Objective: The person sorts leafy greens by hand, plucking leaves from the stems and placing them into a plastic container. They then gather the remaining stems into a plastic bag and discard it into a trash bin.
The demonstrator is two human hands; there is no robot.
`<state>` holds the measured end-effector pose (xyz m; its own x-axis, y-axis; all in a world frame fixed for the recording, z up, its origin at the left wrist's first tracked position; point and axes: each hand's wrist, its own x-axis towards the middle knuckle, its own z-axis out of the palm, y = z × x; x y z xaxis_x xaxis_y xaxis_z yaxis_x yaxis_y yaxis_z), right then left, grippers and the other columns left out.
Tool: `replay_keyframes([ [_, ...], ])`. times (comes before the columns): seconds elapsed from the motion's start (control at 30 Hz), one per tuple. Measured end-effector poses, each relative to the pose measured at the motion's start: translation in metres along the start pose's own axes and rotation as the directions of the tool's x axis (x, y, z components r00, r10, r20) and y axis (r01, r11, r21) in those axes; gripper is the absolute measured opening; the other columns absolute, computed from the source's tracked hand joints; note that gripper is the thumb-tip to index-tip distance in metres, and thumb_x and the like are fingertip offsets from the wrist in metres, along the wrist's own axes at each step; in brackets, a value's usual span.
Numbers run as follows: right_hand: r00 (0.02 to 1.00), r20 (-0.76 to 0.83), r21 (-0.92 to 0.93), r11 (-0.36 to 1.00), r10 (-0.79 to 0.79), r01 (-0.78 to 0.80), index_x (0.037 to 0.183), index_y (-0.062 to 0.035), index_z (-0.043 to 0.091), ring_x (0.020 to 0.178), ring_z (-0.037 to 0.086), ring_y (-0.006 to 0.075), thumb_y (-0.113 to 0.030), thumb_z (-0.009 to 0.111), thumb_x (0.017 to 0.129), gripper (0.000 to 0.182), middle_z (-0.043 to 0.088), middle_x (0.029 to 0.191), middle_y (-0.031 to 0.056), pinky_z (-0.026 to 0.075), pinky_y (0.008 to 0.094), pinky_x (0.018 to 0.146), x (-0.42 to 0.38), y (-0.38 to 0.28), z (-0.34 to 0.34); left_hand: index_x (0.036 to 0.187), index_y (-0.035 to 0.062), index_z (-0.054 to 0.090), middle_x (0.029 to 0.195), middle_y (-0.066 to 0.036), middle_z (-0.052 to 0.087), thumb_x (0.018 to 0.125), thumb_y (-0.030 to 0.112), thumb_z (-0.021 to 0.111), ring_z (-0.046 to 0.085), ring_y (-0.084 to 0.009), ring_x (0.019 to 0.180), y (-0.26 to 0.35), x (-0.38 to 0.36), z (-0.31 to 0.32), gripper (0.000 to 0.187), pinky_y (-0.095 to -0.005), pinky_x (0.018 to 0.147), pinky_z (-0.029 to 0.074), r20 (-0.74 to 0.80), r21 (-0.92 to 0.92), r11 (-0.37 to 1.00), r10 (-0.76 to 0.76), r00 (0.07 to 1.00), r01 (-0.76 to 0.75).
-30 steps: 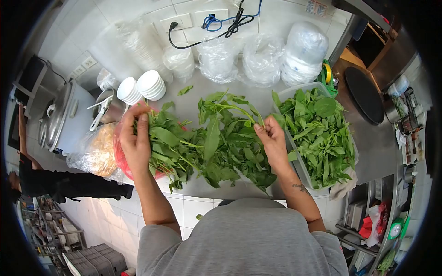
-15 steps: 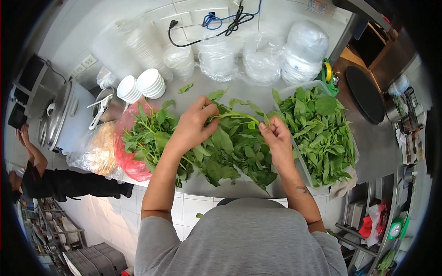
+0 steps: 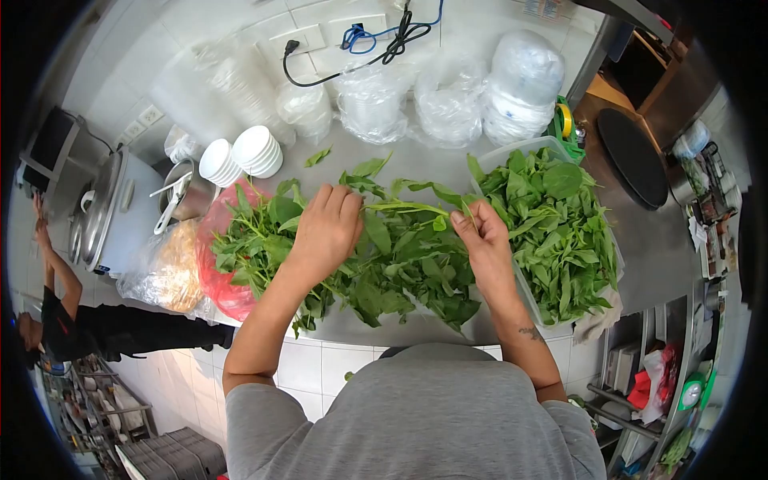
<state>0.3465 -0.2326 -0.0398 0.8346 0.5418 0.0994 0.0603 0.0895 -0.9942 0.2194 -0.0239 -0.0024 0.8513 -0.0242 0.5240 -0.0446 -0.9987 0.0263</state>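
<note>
A green leafy stem (image 3: 408, 206) runs between my two hands above the pile of herbs. My left hand (image 3: 330, 224) is closed with its fingers curled down, at the stem's left end. At the other end my right hand (image 3: 480, 230) pinches the stem between thumb and forefinger. Below them, loose leafy herbs (image 3: 384, 280) spread over the steel counter (image 3: 320, 170). More stems lie at the left over a red plastic bag (image 3: 228, 278). Beside my right hand stands a clear plastic tub (image 3: 534, 308) full of picked leaves (image 3: 560, 240).
White bowls (image 3: 258, 152) are stacked at the back left, near a metal pot (image 3: 192, 200) and a bag of yellowish food (image 3: 172, 264). Wrapped containers (image 3: 372, 108) line the wall under black and blue cables. Another person (image 3: 120, 324) is at the far left.
My left hand has moved slightly left and down, and its fingers have curled further. My right hand has barely moved. The other person's arms have shifted.
</note>
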Motion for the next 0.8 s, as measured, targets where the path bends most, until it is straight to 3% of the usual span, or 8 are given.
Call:
replay_keyframes([
  [0.13,0.999,-0.032,-0.005,0.999,0.035,-0.035,0.076,-0.0058,0.045,0.063,0.028,0.0062,-0.015,0.059,0.094,0.024,0.032,0.068,-0.0071,0.026,0.0247,0.055,0.01,0.023,-0.003,0.093,-0.0013,0.053,0.085,-0.015,0.052,0.068,-0.001,0.062,0.051,-0.0327,0.082,0.005,-0.002,-0.001,0.026,-0.0416,0.073,0.046,0.035,0.016,0.995,0.093,0.995,-0.094],
  [0.23,0.999,-0.032,-0.029,1.0,0.007,-0.007,0.077,-0.0043,0.047,0.062,0.031,0.0085,-0.019,0.061,0.093,0.026,0.037,0.065,-0.0032,0.03,0.0266,0.054,0.012,0.028,-0.002,0.088,-0.0003,0.053,0.084,-0.014,0.053,0.069,0.004,0.061,0.051,-0.0304,0.08,0.001,-0.004,0.003,0.022,-0.0399,0.071,0.045,0.211,0.103,0.973,0.182,0.96,-0.207],
  [0.33,0.995,0.059,-0.308,0.947,-0.075,0.089,0.081,-0.0036,0.048,0.055,0.042,0.015,-0.02,0.062,0.092,0.024,0.047,0.061,0.0049,0.035,0.0315,0.052,-0.007,0.002,0.013,0.085,0.0017,0.054,0.082,-0.013,0.053,0.071,0.01,0.06,0.051,-0.0284,0.079,-0.011,-0.01,0.026,0.017,-0.0376,0.07,0.044,0.441,0.263,0.94,0.084,0.894,-0.218],
  [0.47,0.992,0.128,-0.419,0.905,-0.021,0.073,0.086,-0.005,0.048,0.056,0.057,0.0346,-0.015,0.06,0.09,0.016,0.058,0.065,0.0142,0.041,0.0393,0.052,-0.02,-0.016,0.033,0.086,0.0031,0.057,0.084,-0.012,0.057,0.074,0.013,0.059,0.053,-0.0286,0.084,-0.029,0.011,0.045,0.015,-0.0372,0.069,0.045,0.461,0.44,0.886,-0.082,0.884,-0.147],
  [0.53,0.996,0.063,-0.451,0.888,-0.065,0.087,0.086,-0.005,0.048,0.054,0.057,0.0313,-0.015,0.061,0.09,0.016,0.057,0.063,0.0139,0.04,0.0384,0.051,-0.022,-0.028,0.028,0.087,0.003,0.06,0.088,-0.012,0.061,0.078,0.014,0.059,0.055,-0.0288,0.086,-0.05,0.023,0.062,0.015,-0.0388,0.069,0.047,0.494,0.622,0.776,-0.28,0.823,-0.11],
  [0.63,0.996,-0.009,-0.362,0.928,-0.092,0.082,0.081,-0.0043,0.047,0.053,0.047,0.0146,-0.015,0.062,0.09,0.02,0.049,0.061,0.0063,0.036,0.031,0.051,-0.011,-0.023,0.006,0.09,-0.0002,0.058,0.09,-0.017,0.063,0.081,0.01,0.056,0.057,-0.0341,0.091,-0.094,0.016,0.041,0.014,-0.0447,0.071,0.048,0.381,0.353,0.922,-0.297,0.876,0.158],
  [0.7,0.992,-0.034,-0.243,0.964,-0.122,0.11,0.079,-0.0044,0.046,0.057,0.039,0.0083,-0.016,0.062,0.091,0.023,0.044,0.062,0.0011,0.033,0.027,0.052,0.002,0.007,-0.007,0.089,-0.0012,0.055,0.091,-0.017,0.061,0.084,0.008,0.054,0.057,-0.0339,0.088,-0.09,0.019,0.021,0.011,-0.0423,0.073,0.047,0.3,0.221,0.955,-0.259,0.918,0.197],
  [0.8,0.995,0.002,0.05,0.993,0.105,-0.105,0.081,-0.0054,0.051,0.06,0.031,0.0062,-0.021,0.059,0.094,0.022,0.038,0.067,-0.0063,0.027,0.0245,0.052,0.006,0.007,-0.013,0.093,-0.0014,0.055,0.088,-0.018,0.06,0.087,0.007,0.053,0.058,-0.0331,0.084,-0.085,0.02,0.004,0.01,-0.04,0.074,0.046,0.273,-0.073,0.958,-0.248,0.93,0.277],
])
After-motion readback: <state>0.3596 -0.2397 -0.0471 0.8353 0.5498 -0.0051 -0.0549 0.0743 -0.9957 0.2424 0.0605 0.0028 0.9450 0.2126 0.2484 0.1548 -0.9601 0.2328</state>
